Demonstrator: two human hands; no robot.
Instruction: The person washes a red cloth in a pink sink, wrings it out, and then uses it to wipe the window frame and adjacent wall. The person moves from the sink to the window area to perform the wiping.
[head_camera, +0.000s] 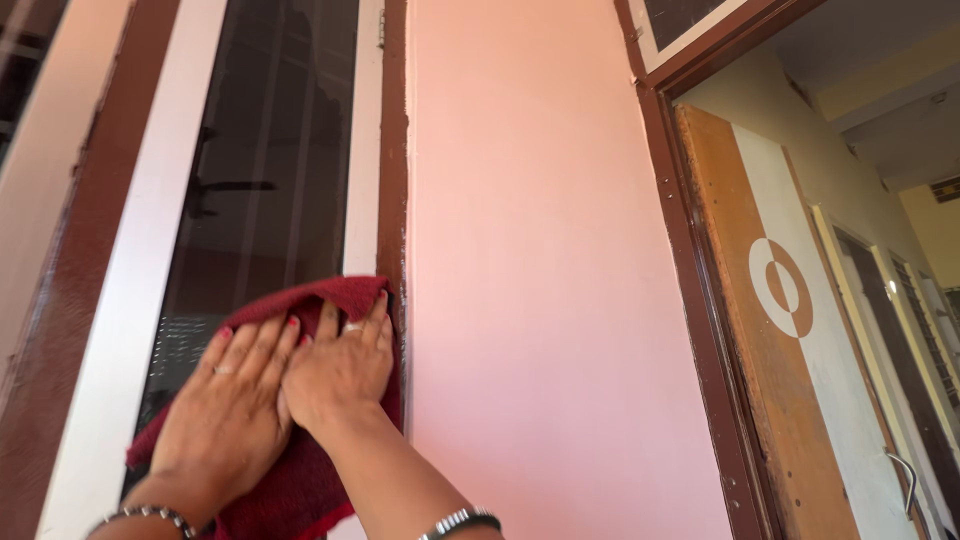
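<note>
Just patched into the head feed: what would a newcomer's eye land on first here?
First, the dark red terry cloth at lower left, pressed flat against the dark glass window pane by both hands: left hand and right hand side by side. Next, the broad pink painted wall in the centre, then the open brown and white door at right.

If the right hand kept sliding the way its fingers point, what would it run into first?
The right hand lies flat on the dark red cloth, fingers pointing up and slightly right. Going straight on, it would probably pass the cloth's top edge and meet the brown window frame beside the white strip; the exact line is uncertain.
</note>
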